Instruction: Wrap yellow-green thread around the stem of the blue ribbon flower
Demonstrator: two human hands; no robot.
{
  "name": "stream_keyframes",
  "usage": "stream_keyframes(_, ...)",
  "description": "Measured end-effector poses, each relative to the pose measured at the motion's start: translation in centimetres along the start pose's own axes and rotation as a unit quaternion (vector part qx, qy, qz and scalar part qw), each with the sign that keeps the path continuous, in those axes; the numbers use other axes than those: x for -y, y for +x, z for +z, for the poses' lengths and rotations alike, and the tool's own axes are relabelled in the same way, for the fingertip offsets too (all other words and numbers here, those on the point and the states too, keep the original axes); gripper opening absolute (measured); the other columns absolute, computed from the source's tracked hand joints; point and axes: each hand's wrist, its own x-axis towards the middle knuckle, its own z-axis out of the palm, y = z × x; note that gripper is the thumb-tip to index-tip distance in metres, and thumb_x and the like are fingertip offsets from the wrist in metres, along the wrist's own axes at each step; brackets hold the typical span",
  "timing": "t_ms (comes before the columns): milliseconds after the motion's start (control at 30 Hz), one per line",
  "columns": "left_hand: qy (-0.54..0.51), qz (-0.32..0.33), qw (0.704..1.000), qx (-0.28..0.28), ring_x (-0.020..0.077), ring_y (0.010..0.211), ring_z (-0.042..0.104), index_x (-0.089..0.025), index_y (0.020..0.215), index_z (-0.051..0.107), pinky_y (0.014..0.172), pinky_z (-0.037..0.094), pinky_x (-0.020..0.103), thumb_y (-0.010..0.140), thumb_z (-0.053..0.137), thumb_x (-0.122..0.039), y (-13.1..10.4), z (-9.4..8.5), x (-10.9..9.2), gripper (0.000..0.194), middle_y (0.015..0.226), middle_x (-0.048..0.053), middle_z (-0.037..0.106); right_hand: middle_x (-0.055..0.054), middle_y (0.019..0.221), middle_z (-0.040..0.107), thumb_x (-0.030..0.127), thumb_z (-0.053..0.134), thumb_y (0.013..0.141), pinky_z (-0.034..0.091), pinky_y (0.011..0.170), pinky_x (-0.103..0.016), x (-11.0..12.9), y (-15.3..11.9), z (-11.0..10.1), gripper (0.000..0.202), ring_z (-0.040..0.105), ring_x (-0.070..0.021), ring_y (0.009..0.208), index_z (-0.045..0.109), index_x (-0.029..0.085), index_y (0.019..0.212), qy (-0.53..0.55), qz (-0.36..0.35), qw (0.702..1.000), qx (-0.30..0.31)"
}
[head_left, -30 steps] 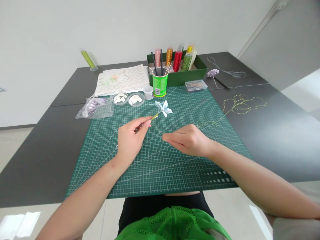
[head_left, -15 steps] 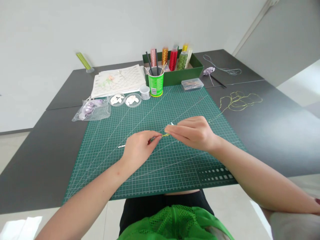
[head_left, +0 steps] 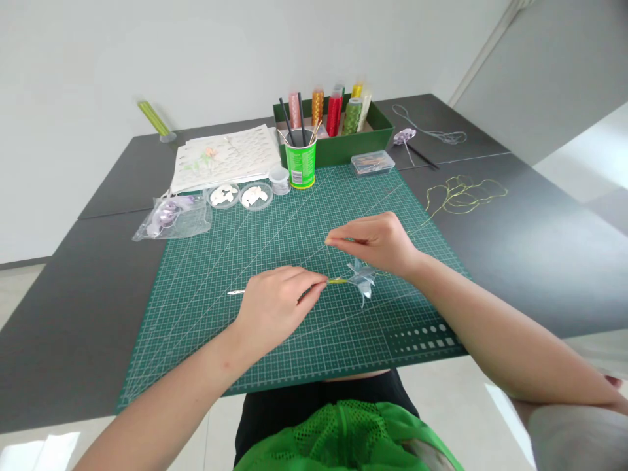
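Note:
My left hand (head_left: 282, 297) is closed in a pinch on the thin stem of a pale blue flower (head_left: 362, 280), which lies sideways with its petals pointing right. Yellow-green thread (head_left: 337, 280) wraps the stem just beyond my fingertips. The stem's silvery end (head_left: 236, 292) sticks out to the left of my hand. Raised above the flower, my right hand (head_left: 375, 239) has its thumb and fingertips pinched together on the thread, which is barely visible there. Loose thread (head_left: 466, 195) trails from behind that hand to a tangle on the right of the table.
A green cutting mat (head_left: 216, 353) covers the dark table (head_left: 53, 314). Along the back stand a green cup (head_left: 300, 167) of tools, a box (head_left: 338, 152) of thread spools, dishes (head_left: 256, 196) of white pieces, paper sheets (head_left: 235, 160), and a bag (head_left: 174, 217) of purple flowers.
My right hand has lifted up and away from the stem, uncovering the blue flower. My left hand has shifted slightly right and down, still pinching the stem.

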Motion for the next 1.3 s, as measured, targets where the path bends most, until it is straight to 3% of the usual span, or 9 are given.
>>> stream_keyframes(233,-0.041,0.015,0.999,-0.016,0.0141,0.078,0.074,-0.023,0.094,0.075,0.065,0.052,0.026,0.096,0.064,-0.024,0.0,-0.2,-0.1,0.011,0.090,-0.005,0.080,-0.002,0.080,0.079,0.032,0.067,0.092,0.048,0.057,-0.022,-0.6,0.1,0.3,0.020,0.069,-0.0126,0.065,0.080,0.019,0.084,0.061,0.082,0.994,0.026)
stream_keyframes(400,-0.062,0.001,0.996,-0.058,0.0138,0.077,0.073,-0.022,0.095,0.076,0.066,0.053,0.025,0.096,0.065,-0.023,0.0,-0.3,0.0,0.011,0.090,-0.003,0.080,0.000,0.063,0.069,0.035,0.067,0.091,0.036,0.050,-0.023,-2.0,-0.2,1.1,0.026,0.049,-0.0077,0.052,0.077,0.015,0.078,0.089,0.131,0.984,0.077)
stream_keyframes(633,-0.083,-0.115,0.979,-0.145,0.0090,0.060,0.062,-0.023,0.113,0.074,0.061,0.050,0.022,0.094,0.067,-0.024,0.3,-1.1,0.2,0.020,0.084,-0.003,0.076,0.003,0.055,0.050,0.037,0.065,0.088,0.031,0.056,-0.026,-2.9,-0.4,1.8,0.036,0.041,-0.0087,0.055,0.063,0.015,0.060,0.101,0.179,0.962,0.182)
stream_keyframes(800,-0.127,-0.138,0.967,-0.174,0.0099,0.062,0.060,-0.024,0.107,0.078,0.059,0.049,0.022,0.096,0.064,-0.025,0.6,-1.6,0.8,0.018,0.084,-0.002,0.076,0.004,0.055,0.047,0.042,0.065,0.085,0.029,0.055,-0.026,-4.3,0.0,1.2,0.032,0.038,-0.0086,0.053,0.069,0.016,0.067,0.126,0.244,0.940,0.204)
stream_keyframes(867,-0.144,-0.148,0.962,-0.178,0.0107,0.065,0.062,-0.025,0.106,0.078,0.060,0.050,0.022,0.096,0.064,-0.025,0.6,-1.5,1.0,0.017,0.085,-0.001,0.077,0.006,0.052,0.042,0.043,0.064,0.084,0.028,0.055,-0.026,-5.3,0.3,0.4,0.030,0.036,-0.0086,0.052,0.073,0.016,0.075,0.111,0.270,0.939,0.180)
stream_keyframes(1033,-0.179,-0.170,0.949,-0.195,0.0114,0.068,0.065,-0.024,0.104,0.079,0.060,0.051,0.022,0.094,0.065,-0.025,0.7,-1.2,1.5,0.017,0.087,0.000,0.078,0.006,0.049,0.040,0.036,0.068,0.080,0.029,0.058,-0.028,-8.6,0.2,-2.8,0.023,0.036,-0.0094,0.052,0.076,0.016,0.076,-0.048,0.337,0.940,0.035)
stream_keyframes(1200,-0.193,-0.194,0.918,-0.287,0.0143,0.078,0.070,-0.021,0.107,0.077,0.067,0.054,0.024,0.096,0.064,-0.030,1.1,-1.5,2.8,0.020,0.089,0.003,0.078,0.005,0.048,0.041,0.034,0.069,0.078,0.031,0.058,-0.029,-12.4,-1.6,-6.3,0.021,0.039,-0.0116,0.052,0.078,0.015,0.081,-0.136,0.413,0.899,-0.043)
stream_keyframes(1300,-0.199,-0.212,0.905,-0.310,0.0144,0.074,0.069,-0.020,0.107,0.077,0.066,0.054,0.024,0.094,0.065,-0.031,1.4,-1.7,3.8,0.021,0.086,0.003,0.077,0.002,0.055,0.050,0.032,0.068,0.080,0.034,0.061,-0.029,-13.8,-2.8,-8.1,0.021,0.043,-0.0131,0.055,0.079,0.015,0.087,-0.192,0.455,0.867,-0.070)
